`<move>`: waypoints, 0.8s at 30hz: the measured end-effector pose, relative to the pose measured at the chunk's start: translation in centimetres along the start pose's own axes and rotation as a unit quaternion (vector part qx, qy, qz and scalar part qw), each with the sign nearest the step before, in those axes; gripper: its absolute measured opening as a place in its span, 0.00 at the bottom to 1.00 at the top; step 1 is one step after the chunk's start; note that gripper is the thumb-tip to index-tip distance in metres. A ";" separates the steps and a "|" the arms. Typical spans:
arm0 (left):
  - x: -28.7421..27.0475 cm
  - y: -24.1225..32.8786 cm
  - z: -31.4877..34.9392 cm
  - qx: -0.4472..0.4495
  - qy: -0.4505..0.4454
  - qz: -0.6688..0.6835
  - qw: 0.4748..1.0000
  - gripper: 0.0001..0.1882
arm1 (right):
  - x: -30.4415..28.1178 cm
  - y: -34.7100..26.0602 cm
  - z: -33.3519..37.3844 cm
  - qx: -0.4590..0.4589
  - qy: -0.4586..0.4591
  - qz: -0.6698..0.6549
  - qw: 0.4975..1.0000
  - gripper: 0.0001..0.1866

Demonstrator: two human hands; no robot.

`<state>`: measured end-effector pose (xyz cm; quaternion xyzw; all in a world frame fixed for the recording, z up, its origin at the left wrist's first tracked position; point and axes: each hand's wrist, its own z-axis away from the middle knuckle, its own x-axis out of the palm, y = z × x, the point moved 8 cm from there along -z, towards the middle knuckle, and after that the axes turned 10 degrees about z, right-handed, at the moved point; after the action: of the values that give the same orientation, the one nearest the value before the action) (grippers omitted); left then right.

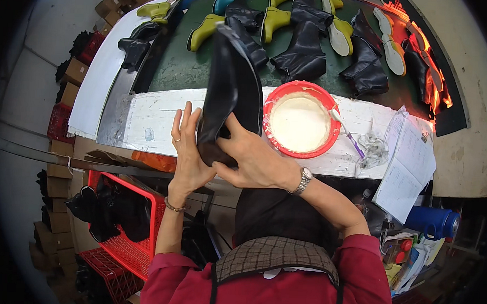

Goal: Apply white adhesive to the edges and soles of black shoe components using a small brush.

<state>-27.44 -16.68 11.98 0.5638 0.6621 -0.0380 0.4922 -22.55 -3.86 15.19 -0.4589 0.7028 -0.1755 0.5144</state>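
Observation:
A black leather boot upper stands upright before me, its shaft rising away over the bench. My left hand supports its left side, fingers stretched along the leather and the palm under the lower end. From the right, my right hand grips the lower part, its thumb beneath and some fingertips hidden in the fold. To the right of the boot upper, a red bowl holds cream-coloured paste. Across its right rim lies a brush with a purple handle, the end resting by crumpled clear plastic.
The white board edges a green belt bearing black boot uppers and yellow-green shoe lasts. An orange glow falls on the far right. An open notebook overhangs the front edge. A red crate stands low left.

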 end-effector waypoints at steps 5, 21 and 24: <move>2.7 -3.1 1.6 -0.135 -0.056 0.251 0.957 0.71 | 0.3 -1.0 0.3 -0.078 -0.036 -0.052 0.995 0.13; 3.9 -3.5 1.0 -0.137 0.137 0.294 0.936 0.26 | -14.1 9.3 18.5 0.230 0.330 0.423 0.812 0.15; 5.2 -3.4 1.6 -0.120 0.107 0.315 0.935 0.24 | -13.5 13.1 20.5 0.314 0.231 0.278 0.878 0.15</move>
<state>-28.52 -15.16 5.87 0.6806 0.4994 0.2594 0.4692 -9.84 18.65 5.00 -0.0055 0.8084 -0.3374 0.4824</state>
